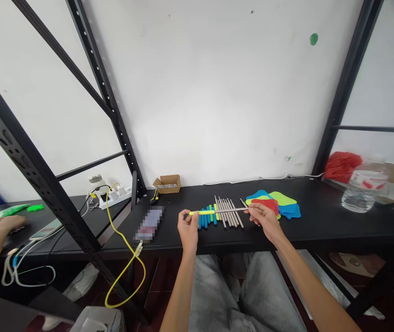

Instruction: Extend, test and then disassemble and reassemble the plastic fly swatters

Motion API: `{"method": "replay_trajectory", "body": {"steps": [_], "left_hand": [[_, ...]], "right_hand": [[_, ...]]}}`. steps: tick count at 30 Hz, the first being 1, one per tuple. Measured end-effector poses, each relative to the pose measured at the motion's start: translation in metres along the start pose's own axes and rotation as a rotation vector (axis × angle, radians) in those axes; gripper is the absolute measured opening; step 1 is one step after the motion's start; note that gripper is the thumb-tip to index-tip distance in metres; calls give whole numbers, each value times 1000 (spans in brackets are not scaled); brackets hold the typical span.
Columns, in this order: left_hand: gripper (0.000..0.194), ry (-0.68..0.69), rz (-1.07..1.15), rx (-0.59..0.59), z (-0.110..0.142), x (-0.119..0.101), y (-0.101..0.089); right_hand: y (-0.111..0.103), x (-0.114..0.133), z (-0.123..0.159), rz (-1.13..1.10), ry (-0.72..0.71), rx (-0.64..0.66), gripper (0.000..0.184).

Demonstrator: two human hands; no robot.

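My left hand (188, 227) is closed around a bright yellow handle (204, 212), pinching it between thumb and fingers. A thin silver metal rod (233, 210) runs in line with the handle, and my right hand (265, 220) pinches its far end. Whether rod and handle are joined, I cannot tell. Beneath them on the black table lie several loose metal rods (233, 219) side by side. Left of those rods is a row of blue, green and yellow handles (205, 222). Flat red, blue and yellow-green plastic pieces (283, 199) are piled beyond my right hand.
A phone (149, 223) with a yellow cable (116, 227) lies to the left, near a small open cardboard box (167, 183). A clear bottle (365, 184) and red bag (342, 165) stand right. Metal shelf posts frame the table. Another person's hand (5, 224) rests far left.
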State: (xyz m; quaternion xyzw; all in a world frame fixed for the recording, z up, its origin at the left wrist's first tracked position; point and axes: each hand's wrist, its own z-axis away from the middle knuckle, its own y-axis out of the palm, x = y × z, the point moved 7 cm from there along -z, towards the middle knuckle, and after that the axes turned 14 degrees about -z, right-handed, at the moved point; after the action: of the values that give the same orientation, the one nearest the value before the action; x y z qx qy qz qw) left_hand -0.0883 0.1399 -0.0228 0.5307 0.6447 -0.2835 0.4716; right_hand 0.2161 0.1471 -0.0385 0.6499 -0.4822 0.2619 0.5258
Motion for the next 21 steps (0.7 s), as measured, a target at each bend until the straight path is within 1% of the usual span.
{"method": "replay_trajectory", "body": {"steps": [5,10,21], "left_hand": [[39,-18,-16,-45,-1,5,-4],[38,-12,-30,-60,-2,8,-6],[37,-8,-34,-24,-4,9,-5]], "right_hand": [[2,0,0,28,1,19,36],[3,0,0,53,12,13,38],[-2,-2,0,72,14,-16,38]]}}
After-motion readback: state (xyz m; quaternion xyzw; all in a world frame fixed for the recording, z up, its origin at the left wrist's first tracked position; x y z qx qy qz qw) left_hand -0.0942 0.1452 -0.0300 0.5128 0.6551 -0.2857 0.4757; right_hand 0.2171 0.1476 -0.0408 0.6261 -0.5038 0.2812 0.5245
